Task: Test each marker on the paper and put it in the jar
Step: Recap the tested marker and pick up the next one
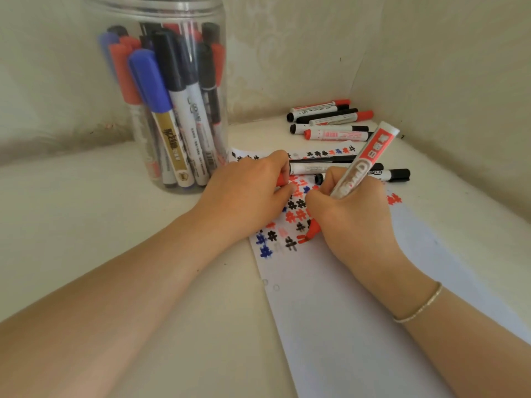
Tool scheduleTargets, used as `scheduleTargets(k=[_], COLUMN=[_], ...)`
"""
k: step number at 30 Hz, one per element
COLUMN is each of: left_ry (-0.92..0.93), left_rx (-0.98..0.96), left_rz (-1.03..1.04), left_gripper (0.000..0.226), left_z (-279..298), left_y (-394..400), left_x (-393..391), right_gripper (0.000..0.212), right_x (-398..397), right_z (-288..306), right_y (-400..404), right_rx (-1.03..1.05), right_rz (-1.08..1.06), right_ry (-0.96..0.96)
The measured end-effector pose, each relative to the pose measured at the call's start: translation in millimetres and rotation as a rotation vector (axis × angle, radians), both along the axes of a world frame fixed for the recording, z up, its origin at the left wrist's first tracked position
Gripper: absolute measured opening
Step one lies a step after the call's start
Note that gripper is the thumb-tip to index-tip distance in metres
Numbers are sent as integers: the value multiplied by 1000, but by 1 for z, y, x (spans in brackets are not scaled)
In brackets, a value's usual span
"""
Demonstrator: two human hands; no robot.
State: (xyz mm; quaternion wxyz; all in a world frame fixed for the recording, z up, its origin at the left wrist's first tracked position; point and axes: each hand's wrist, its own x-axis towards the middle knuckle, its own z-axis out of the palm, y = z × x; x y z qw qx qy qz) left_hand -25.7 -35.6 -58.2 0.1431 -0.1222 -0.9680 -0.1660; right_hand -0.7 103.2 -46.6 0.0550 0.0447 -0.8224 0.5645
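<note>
Paper (359,297), white and punched, lies nearest me on the counter (115,225), its far end crowded with hash marks. My right hand (353,219) is curled round the red marker (363,162), tip on the sheet: light, stiff, smooth-barrelled, best held mid-barrel. My left hand (247,193) pinches its red cap (280,180); jar (172,96) stands just beyond, spare markers (330,122) well apart.

Cream surface in a wallpapered corner

A pale cream surface (86,225) meets two walls at its far right corner; the wallpaper (287,53) is off-white with a faint embossed pattern, under soft, even light.
</note>
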Motion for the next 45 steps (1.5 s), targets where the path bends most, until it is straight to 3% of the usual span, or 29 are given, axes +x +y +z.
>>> scheduleTargets(k=[21,25,27,29,31,45], left_ry=[-6,-84,-127,-144,-161,-155], left_rx=[41,252,338,353,350,404], left_rz=[1,-82,-137,-169,-192,-336], left_gripper=[15,14,18,17,17,20], left_z=[2,7,10,9,7,8], left_y=[1,-1,-1,-1,0,3], left_x=[3,6,7,6,6,11], right_gripper=[19,30,23,15,21,18], right_x=[-4,-10,-15,-19,-20,-18], right_z=[-2,3,6,6,6,0], right_y=[3,12,16,19,21,17], right_rx=[-46,-428,-592,-772,-899,-521], right_rz=[24,-68,-70,-18,25,72], right_ry=[5,39,64,9,-72,-48])
